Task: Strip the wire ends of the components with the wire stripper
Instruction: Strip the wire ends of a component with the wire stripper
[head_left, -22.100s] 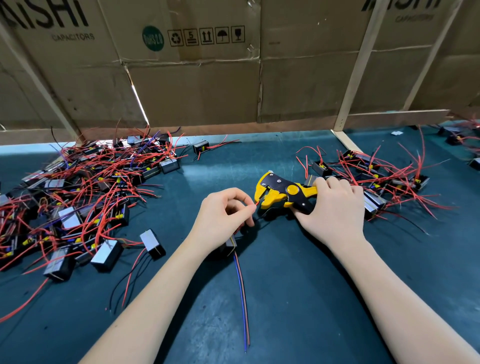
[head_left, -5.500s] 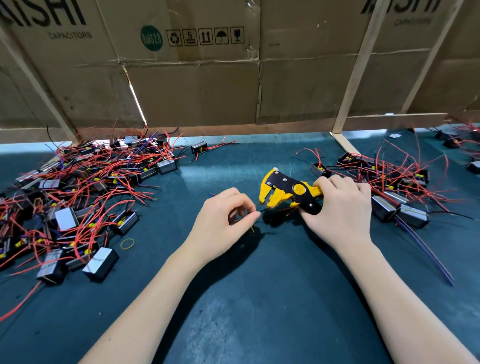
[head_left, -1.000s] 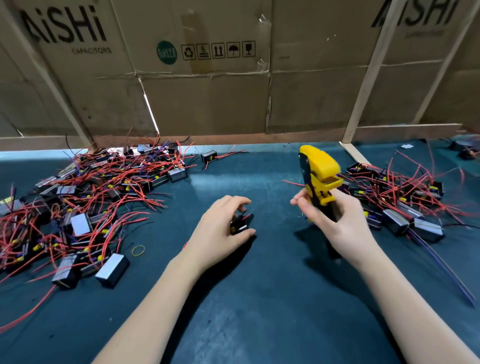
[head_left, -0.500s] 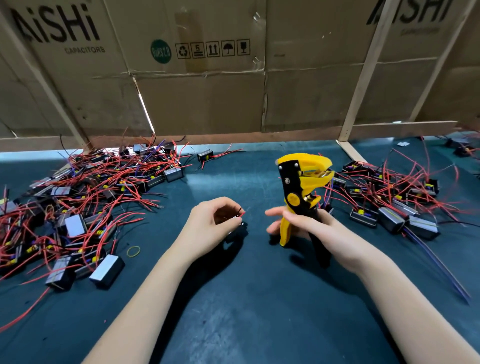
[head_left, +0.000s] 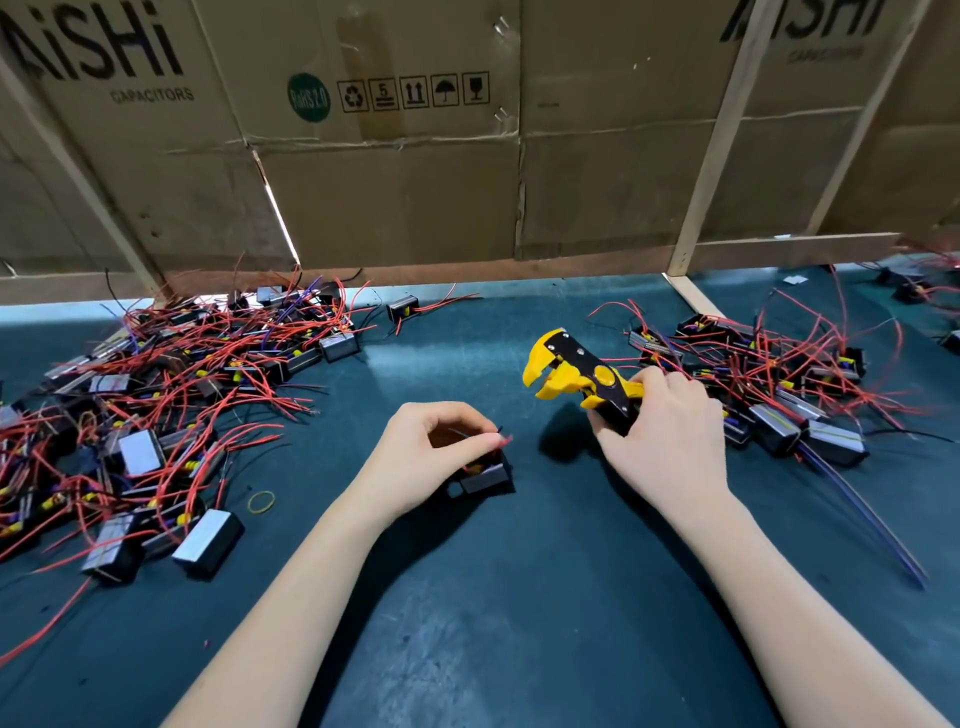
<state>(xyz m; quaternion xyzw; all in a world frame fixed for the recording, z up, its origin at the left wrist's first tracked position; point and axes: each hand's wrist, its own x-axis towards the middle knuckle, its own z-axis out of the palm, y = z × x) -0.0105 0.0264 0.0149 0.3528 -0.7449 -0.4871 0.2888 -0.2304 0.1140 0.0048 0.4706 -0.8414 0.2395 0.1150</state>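
Observation:
My right hand (head_left: 670, 436) grips the handles of the yellow and black wire stripper (head_left: 576, 374), whose jaws point left, a little above the mat. My left hand (head_left: 426, 457) pinches a red and a black wire end (head_left: 503, 438) between thumb and forefinger. Those wires belong to a small black component (head_left: 485, 477) lying on the mat just under that hand. The stripper's jaws are a short way up and right of the pinched wire ends, apart from them.
A big heap of black components with red wires (head_left: 156, 410) fills the left of the dark green mat (head_left: 519, 597). A smaller heap (head_left: 779, 384) lies at the right behind my right hand. A yellow rubber band (head_left: 261, 502) lies near the left heap. Cardboard walls (head_left: 415, 156) close the back.
My right hand has tipped the stripper from upright to lying sideways with its jaws pointing left. My left hand has pinched the component's wire ends and holds them toward the jaws.

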